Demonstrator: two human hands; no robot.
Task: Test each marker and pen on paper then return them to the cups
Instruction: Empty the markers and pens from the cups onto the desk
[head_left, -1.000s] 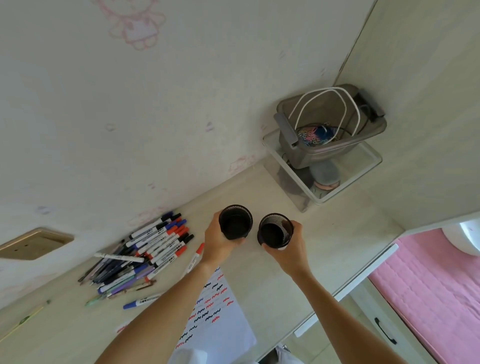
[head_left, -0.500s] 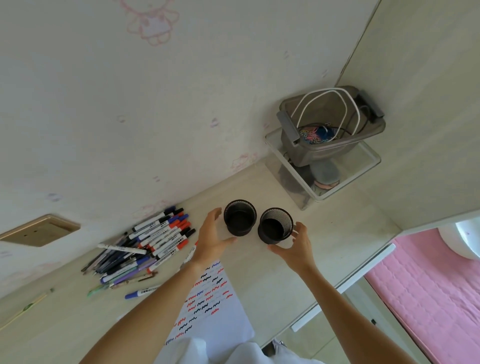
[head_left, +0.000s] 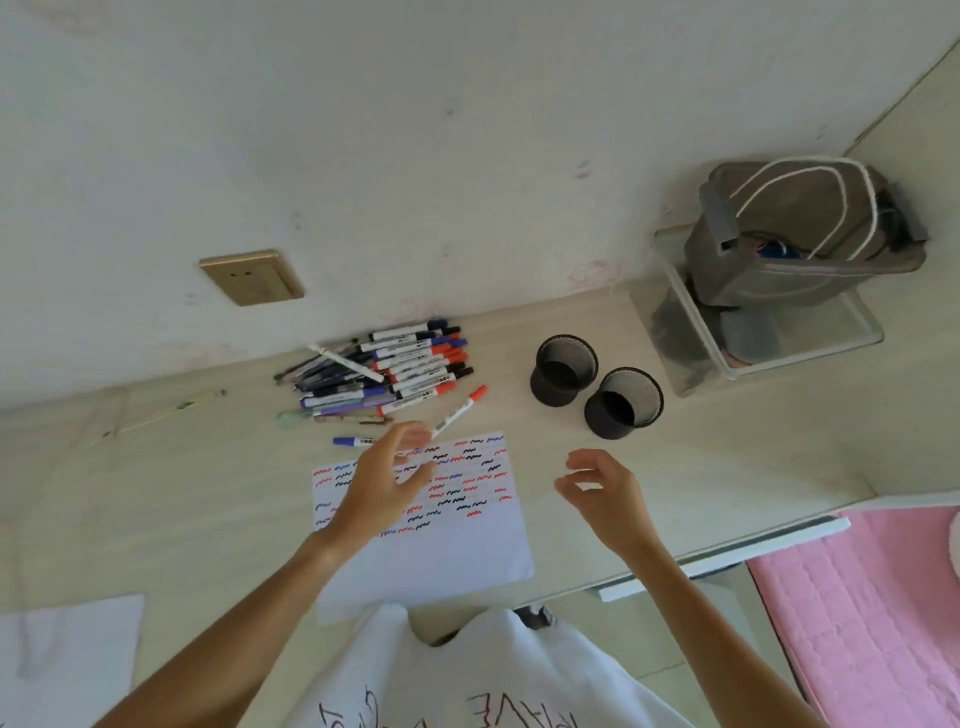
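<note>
Two round black mesh cups (head_left: 563, 370) stand empty beside piled plastic markers (head_left: 395, 369), while left hand (head_left: 382, 486) and right hand (head_left: 605, 491) hover, fingers loosely spread, over scribbled paper (head_left: 457, 535).

Two mesh cups (head_left: 563, 370); one squiggle-covered paper (head_left: 457, 519); roughly twenty markers and pens (head_left: 384, 374), pile too tangled.

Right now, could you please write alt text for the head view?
A person's left hand and right hand, both empty, hover over a desk by squiggle-covered paper, between a marker pile and two empty black mesh cups.
</note>
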